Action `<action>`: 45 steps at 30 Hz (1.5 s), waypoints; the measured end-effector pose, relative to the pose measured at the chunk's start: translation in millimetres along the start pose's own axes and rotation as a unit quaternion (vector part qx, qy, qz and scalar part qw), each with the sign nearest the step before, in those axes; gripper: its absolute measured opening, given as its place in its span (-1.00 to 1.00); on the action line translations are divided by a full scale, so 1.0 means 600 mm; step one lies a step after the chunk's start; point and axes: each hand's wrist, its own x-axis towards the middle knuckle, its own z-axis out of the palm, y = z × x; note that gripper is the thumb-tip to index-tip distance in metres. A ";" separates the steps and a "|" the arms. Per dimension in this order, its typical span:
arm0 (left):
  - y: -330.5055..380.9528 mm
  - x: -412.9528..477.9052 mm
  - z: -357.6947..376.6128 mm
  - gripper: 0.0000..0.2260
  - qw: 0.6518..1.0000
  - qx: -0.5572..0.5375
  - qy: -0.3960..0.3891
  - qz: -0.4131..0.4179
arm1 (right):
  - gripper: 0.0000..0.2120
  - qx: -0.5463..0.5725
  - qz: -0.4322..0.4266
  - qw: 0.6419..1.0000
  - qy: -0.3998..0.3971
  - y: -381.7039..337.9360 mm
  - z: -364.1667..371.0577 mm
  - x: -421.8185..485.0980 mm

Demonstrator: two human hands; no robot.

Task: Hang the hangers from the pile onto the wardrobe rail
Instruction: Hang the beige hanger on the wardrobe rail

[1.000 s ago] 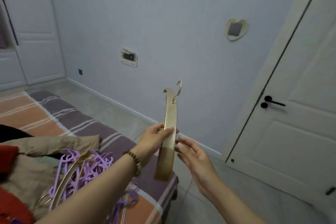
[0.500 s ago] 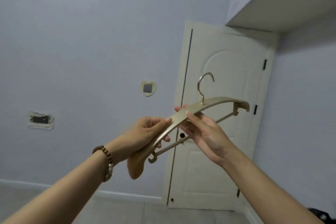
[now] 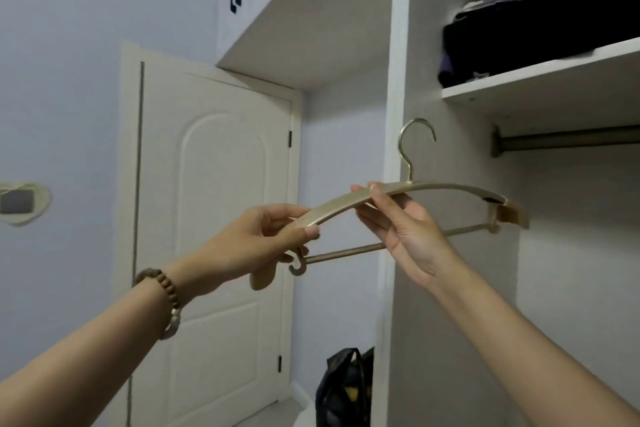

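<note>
Grip: left hand (image 3: 263,239) pinches hanger (image 3: 450,189) end, right hand (image 3: 405,229) pinches mid-arm; tilted hook (image 3: 415,139) could miss rail (image 3: 568,140) upper right, or strike shelf (image 3: 540,80).

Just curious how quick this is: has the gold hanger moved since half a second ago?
Yes. The gold hanger was in front of the white door; now its hook is right of the door, nearer the wardrobe rail.

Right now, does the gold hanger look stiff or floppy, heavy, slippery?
Probably stiff: the gold hanger holds its arc, gripped by left hand and right hand. Likely light: fingertip pinches carry it. Its ribbed texture may curb slipping.
</note>
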 end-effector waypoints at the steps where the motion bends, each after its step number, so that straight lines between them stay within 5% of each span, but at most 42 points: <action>1: 0.003 0.024 0.028 -0.70 1.000 0.002 0.008 0.020 | -0.68 -0.008 -0.014 1.000 0.016 -0.016 -0.031 0.006; 6: 0.020 0.157 0.168 -0.80 0.992 0.007 0.054 0.111 | -0.77 -0.100 -0.082 0.987 0.100 -0.080 -0.172 0.059; 9: 0.027 0.235 0.257 -0.78 0.989 0.000 0.070 0.133 | -0.49 -0.176 -0.120 0.965 0.152 -0.106 -0.250 0.097; 13: 0.030 0.339 0.349 -0.67 0.987 -0.010 0.069 0.145 | -0.17 -0.269 -0.101 0.950 0.123 -0.125 -0.344 0.142; 21: 0.023 0.495 0.442 -0.72 0.993 -0.059 0.022 0.095 | 0.02 -0.294 -0.072 0.946 0.115 -0.168 -0.486 0.238; 29: 0.029 0.565 0.466 -0.55 0.991 -0.080 0.080 0.068 | 0.06 -0.291 -0.037 0.947 0.129 -0.193 -0.531 0.309; 34: 0.022 0.586 0.467 -0.57 0.989 -0.073 0.107 0.068 | 0.34 -0.290 -0.013 0.949 0.120 -0.186 -0.532 0.325; 38: 0.013 0.584 0.468 -0.58 0.991 -0.052 0.103 0.061 | 0.07 -0.231 0.003 0.966 0.114 -0.168 -0.540 0.326; 45: 0.003 0.558 0.457 -0.56 0.993 -0.038 0.100 0.058 | 0.09 -0.255 -0.006 0.959 0.125 -0.144 -0.552 0.312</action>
